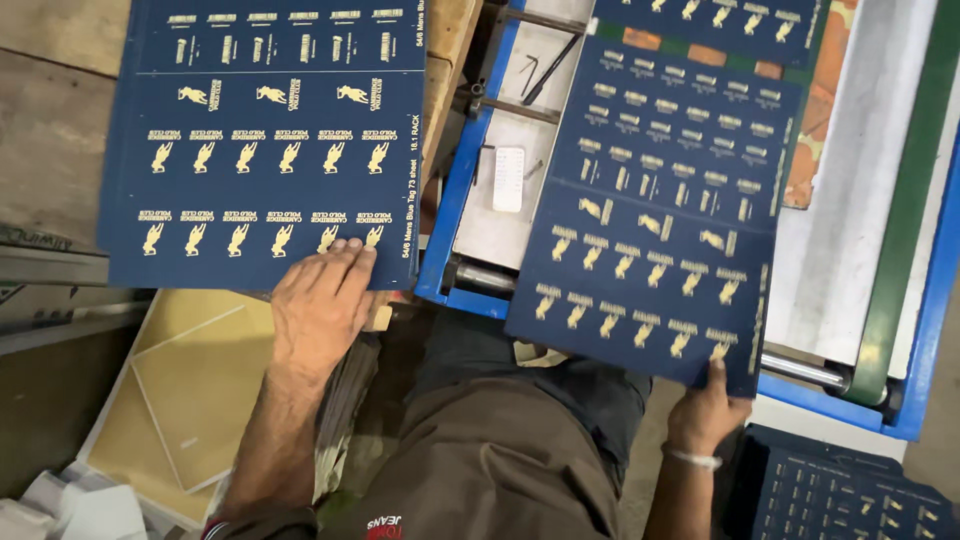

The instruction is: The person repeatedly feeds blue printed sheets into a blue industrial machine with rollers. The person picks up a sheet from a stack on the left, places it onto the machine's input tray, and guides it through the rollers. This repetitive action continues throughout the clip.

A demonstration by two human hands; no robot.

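Pressing left hand [318,300] on navy sheet [265,140], right hand [708,405] pinching another sheet [650,210]

The left hand [318,300] lies palm down, fingers stretched forward and close together, the forearm running back toward the body. The right hand [706,408] is raised with fingers curled in a pinch, its wrist wearing a pale band.

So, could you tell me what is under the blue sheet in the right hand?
Under the sheet held by the right hand lies the machine bed, with a roller showing at its near edge. What lies beneath the sheet's middle is covered.
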